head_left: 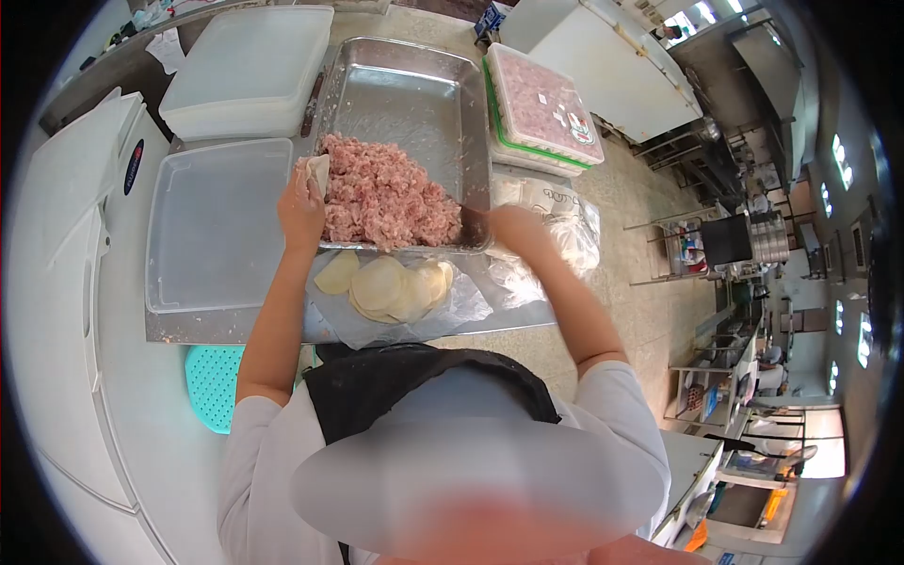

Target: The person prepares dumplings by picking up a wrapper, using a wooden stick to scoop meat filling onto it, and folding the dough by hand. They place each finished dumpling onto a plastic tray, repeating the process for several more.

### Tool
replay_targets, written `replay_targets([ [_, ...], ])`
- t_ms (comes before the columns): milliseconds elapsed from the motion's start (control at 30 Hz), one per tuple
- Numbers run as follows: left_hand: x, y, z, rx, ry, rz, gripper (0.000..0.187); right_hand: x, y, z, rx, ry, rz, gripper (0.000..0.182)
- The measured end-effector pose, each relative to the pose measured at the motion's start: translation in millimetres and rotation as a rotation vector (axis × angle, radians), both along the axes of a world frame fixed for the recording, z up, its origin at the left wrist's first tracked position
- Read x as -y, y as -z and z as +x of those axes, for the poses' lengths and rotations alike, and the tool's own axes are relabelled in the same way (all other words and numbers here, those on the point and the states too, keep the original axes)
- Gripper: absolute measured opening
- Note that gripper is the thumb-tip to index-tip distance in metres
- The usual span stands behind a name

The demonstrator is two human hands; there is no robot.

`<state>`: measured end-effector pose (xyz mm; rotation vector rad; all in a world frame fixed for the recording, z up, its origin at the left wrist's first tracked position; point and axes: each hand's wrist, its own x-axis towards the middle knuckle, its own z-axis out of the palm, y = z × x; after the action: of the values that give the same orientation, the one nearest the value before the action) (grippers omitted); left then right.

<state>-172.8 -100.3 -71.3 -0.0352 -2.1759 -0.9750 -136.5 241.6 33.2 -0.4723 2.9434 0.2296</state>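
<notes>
Grasping a thin, pale, limp wrapper point(318, 175), the left hand point(300, 218) is nearer the heaped pink minced meat point(384, 193) in the rectangular silver metal tray point(400, 99); the blurred right hand's point(515, 228) grip is unclear.

So the big rectangular tray point(400, 94) is shiny silver metal, smooth but smeared. The cloudy rectangular lid point(221, 226) on the left looks like smooth, semi-matt plastic, and the crinkly clear plastic bag point(466, 306) has glossy highlights. The perforated turquoise stool point(215, 388) looks like matt plastic.
</notes>
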Motion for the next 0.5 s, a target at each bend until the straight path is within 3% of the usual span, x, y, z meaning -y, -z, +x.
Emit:
replay_targets([
  [100, 0, -5, -1, -0.048, -0.015, -0.003, 0.024, 35, 16, 28, -0.082, -0.251, -0.130, 0.017],
  [267, 1, 2, 0, 0.010, -0.059, 0.015, 0.026, -20, -65, -11, -0.227, -0.342, 0.338, 0.016],
  [367, 3, 3, -3, -0.025, -0.100, 0.065, 0.028, -27, -57, -33, -0.098, -0.502, 0.306, 0.016],
  [433, 4, 5, -4, 0.010, -0.116, 0.184, 0.029, -25, -24, -44, -0.017, -0.525, 0.190, 0.015],
  [500, 4, 6, -4, 0.027, -0.131, 0.176, 0.030, -18, -11, -48, -0.014, -0.523, -0.087, 0.018],
])
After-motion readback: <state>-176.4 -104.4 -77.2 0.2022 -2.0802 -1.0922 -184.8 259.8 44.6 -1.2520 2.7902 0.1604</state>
